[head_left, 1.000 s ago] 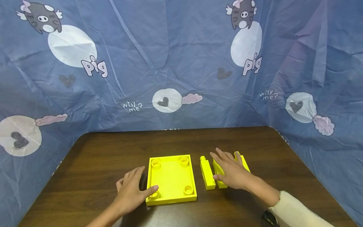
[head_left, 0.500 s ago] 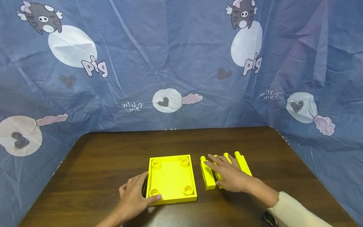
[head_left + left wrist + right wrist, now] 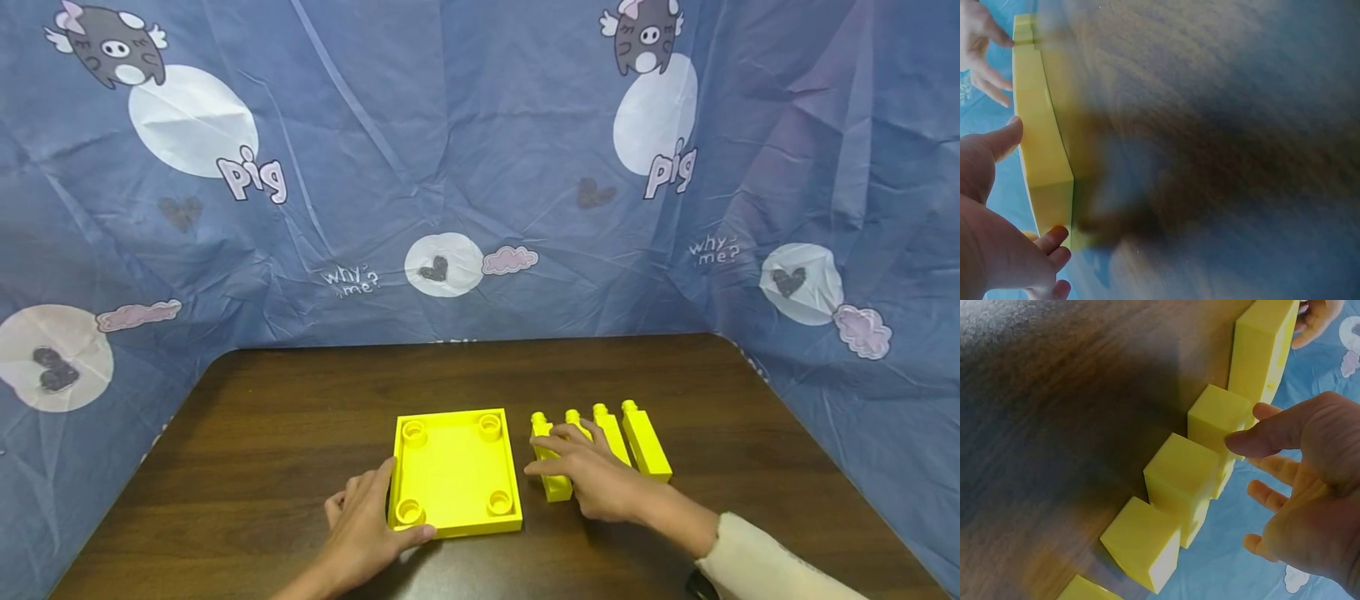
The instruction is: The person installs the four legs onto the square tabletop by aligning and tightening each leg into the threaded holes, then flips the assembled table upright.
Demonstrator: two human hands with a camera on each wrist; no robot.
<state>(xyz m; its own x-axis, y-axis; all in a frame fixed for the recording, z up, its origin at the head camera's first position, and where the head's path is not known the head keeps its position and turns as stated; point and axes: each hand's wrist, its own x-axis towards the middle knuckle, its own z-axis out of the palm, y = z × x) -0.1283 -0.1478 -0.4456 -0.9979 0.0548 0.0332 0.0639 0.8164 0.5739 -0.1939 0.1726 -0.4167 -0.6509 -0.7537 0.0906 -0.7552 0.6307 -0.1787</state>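
Observation:
A yellow square board (image 3: 457,471) with a raised rim and a round socket at each corner lies on the table. My left hand (image 3: 363,521) holds its near left corner, the thumb along the front side and the fingers at the left side. To the right lie several yellow square posts (image 3: 647,446), side by side, each with a round peg at its far end. My right hand (image 3: 600,483) is over the leftmost post (image 3: 1210,422), its fingers spread and partly hiding the middle posts. In the right wrist view, its thumb overlaps that post's near end.
The dark brown wooden table (image 3: 300,400) is backed by a blue patterned cloth (image 3: 450,167) that hangs on the far side and both flanks. A dark object (image 3: 701,583) shows beside the right sleeve (image 3: 765,562).
My right hand has moved left across the posts to the leftmost one, uncovering the right ones. My left hand has shifted slightly right and closed in on the board's corner.

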